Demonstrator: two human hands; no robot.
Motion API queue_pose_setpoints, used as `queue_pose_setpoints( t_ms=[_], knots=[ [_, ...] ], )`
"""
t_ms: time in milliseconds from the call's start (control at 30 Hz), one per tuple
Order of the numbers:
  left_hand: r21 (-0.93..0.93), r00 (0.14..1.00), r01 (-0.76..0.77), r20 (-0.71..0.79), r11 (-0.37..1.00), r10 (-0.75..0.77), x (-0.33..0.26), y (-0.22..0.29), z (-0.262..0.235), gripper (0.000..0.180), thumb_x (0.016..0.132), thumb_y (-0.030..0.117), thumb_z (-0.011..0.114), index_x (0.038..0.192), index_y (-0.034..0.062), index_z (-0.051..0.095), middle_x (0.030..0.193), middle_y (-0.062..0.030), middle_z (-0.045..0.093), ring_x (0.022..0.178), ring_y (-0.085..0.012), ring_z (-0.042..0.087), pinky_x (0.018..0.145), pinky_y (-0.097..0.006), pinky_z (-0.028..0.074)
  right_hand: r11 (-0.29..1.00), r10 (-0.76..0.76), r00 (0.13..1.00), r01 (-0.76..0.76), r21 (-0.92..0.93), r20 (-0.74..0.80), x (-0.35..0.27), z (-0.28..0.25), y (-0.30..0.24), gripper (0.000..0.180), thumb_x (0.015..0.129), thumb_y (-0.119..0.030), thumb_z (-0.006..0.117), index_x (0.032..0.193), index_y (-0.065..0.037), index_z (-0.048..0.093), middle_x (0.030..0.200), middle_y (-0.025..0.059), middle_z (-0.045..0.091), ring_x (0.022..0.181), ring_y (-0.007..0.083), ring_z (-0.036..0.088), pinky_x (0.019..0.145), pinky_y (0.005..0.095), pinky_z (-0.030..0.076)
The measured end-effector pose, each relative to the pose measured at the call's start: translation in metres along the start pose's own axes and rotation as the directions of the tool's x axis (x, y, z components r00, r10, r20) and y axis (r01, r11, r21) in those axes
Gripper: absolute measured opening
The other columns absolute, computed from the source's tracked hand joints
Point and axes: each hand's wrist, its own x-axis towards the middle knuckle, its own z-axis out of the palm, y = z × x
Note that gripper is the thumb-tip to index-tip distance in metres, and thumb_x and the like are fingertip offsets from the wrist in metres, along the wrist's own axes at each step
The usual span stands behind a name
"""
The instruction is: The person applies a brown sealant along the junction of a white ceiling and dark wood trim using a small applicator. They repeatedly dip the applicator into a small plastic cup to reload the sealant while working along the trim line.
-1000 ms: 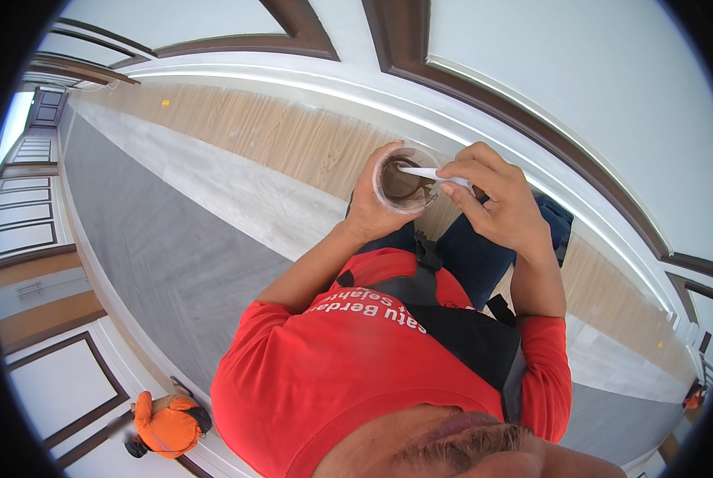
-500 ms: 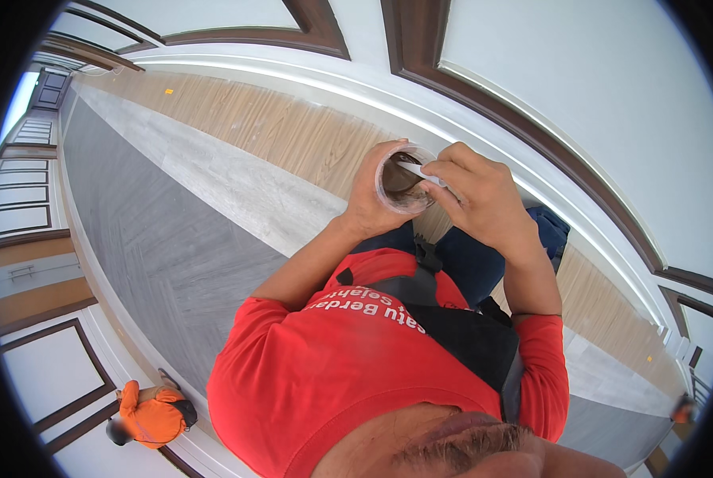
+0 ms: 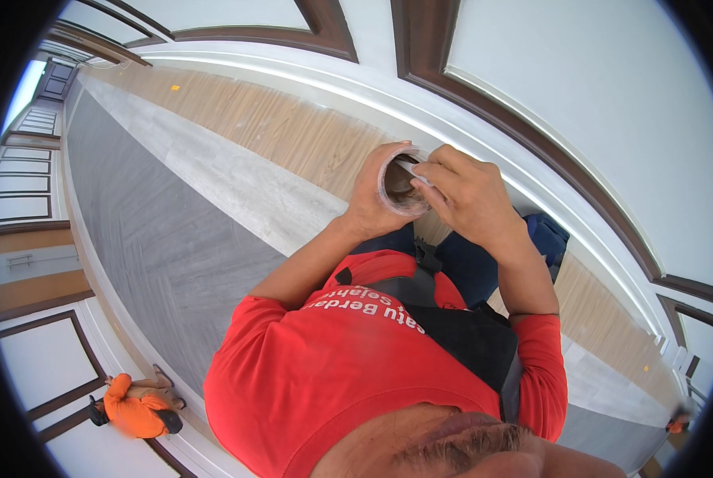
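Note:
My left hand (image 3: 367,193) is wrapped round a clear plastic cup (image 3: 399,210), its open mouth turned up. Inside the cup is a dark brown paste (image 3: 398,185) that smears the walls. My right hand (image 3: 469,195) pinches a white flat-handled stick (image 3: 409,167) whose lower end dips into the cup. Fingers hide most of the stick, so I cannot tell whether it is a spoon or a small spatula.
A white wall with brown-framed panels (image 3: 424,40) curves close ahead. Below lies a floor of wood-look planks (image 3: 284,119) and grey flooring (image 3: 165,207). A person in orange (image 3: 137,408) is by the left wall; another person (image 3: 678,420) is far right.
My right hand has shifted slightly left and the white stick sits deeper in the cup, showing less of its handle. My left hand keeps its hold. The person in orange has shifted posture.

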Motion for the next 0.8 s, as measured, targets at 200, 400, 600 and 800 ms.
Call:
queue_pose_setpoints(
  t_ms=[200,400,600,800],
  knots=[
    [0.010,1.000,0.007,-0.011,1.000,-0.006,-0.001,0.001,-0.002,0.084,0.066,0.016,0.094,0.138,0.0022,0.052,0.128,-0.0172,0.060,0.115,-0.0329,0.062,0.100,-0.040,0.051,1.000,-0.011,1.000,0.011,-0.020,-0.001,0.000,0.001,-0.001,0.018,0.086,-0.013,0.078,0.102,-0.008,0.072,0.089,0.0051,0.062,0.069,0.0241,0.065,0.057,0.0364,0.050],
    [-0.008,1.000,0.029,0.004,1.000,-0.029,-0.002,0.000,-0.004,0.082,0.067,0.015,0.093,0.137,0.0021,0.052,0.128,-0.0178,0.059,0.114,-0.0335,0.062,0.099,-0.040,0.051,0.999,-0.019,1.000,0.019,-0.032,0.016,0.002,0.008,-0.002,0.017,0.086,-0.013,0.078,0.101,-0.008,0.073,0.090,0.0052,0.062,0.070,0.0244,0.065,0.058,0.0368,0.050],
    [0.054,0.999,-0.003,0.035,0.999,0.001,-0.004,-0.006,-0.008,0.091,0.066,0.011,0.096,0.142,0.0004,0.045,0.127,-0.0139,0.059,0.115,-0.0235,0.061,0.099,-0.037,0.050,1.000,-0.023,1.000,0.023,-0.009,0.021,0.003,0.010,-0.002,0.016,0.086,-0.012,0.078,0.101,-0.007,0.073,0.090,0.0052,0.062,0.070,0.0246,0.065,0.058,0.0370,0.051],
    [0.070,1.000,-0.010,0.013,0.997,0.009,-0.005,-0.004,-0.010,0.092,0.066,0.011,0.096,0.142,0.0000,0.045,0.128,-0.0142,0.059,0.116,-0.0239,0.061,0.100,-0.037,0.050,0.999,-0.012,0.998,0.013,-0.036,0.054,0.006,0.012,-0.002,0.016,0.086,-0.012,0.075,0.100,-0.007,0.072,0.092,0.0058,0.061,0.077,0.0242,0.067,0.061,0.0381,0.053]
  ],
)
